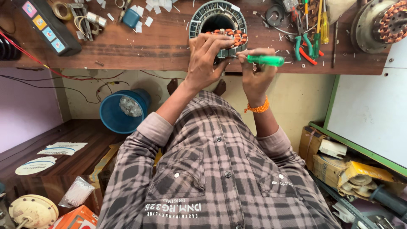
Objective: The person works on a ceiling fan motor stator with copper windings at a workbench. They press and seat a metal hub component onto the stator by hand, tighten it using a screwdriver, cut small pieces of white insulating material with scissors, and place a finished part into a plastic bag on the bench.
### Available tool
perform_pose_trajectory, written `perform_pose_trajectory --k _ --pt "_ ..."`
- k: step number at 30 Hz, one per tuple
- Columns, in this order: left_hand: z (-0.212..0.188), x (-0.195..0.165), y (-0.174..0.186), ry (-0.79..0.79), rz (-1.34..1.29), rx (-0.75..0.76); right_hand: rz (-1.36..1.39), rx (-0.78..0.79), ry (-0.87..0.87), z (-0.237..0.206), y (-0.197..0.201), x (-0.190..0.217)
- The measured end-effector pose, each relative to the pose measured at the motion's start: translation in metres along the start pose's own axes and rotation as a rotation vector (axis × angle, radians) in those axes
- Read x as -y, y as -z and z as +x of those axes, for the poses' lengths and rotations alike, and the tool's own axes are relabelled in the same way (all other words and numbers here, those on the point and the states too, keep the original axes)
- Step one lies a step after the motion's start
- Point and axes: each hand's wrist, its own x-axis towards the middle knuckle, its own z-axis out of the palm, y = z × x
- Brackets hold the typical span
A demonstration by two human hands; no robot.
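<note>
Stator: the grey ring stator (218, 25) with copper windings sits at the bench (161, 46) near edge.
Left hand: the left hand (205, 59) curls over its rim, gripping it.
Right hand: the right hand (254, 72) is closed around a green-handled screwdriver (266, 60), tip at the stator.

Small motor-repair workshop. Worn wooden table (140, 46) across 12 o'clock, littered with paper scraps. Grey slotted stator ring (218, 19) with copper windings at 12 o'clock, another wound motor housing (379, 23) at 2 o'clock. Screwdrivers and green-handled pliers (307, 44) at 1 o'clock, tape roll (61, 9) at 11 o'clock. Loose red and black wires (63, 76) at 10 o'clock, blue bucket (123, 111) under the table, cardboard boxes (335, 165) piled at 4 o'clock.
</note>
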Motion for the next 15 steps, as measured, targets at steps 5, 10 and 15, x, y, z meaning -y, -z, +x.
perform_pose_trajectory --k 5,10,15 --pt "0.002 0.01 0.0 -0.036 -0.106 0.013 -0.087 0.016 -0.106 0.004 0.005 0.014" --pt "0.006 0.007 0.008 -0.069 -0.063 0.031 -0.02 0.007 0.017 -0.007 -0.008 0.013" --pt "0.009 -0.009 -0.006 -0.014 0.208 0.016 -0.296 0.026 0.132 -0.017 -0.014 0.009"
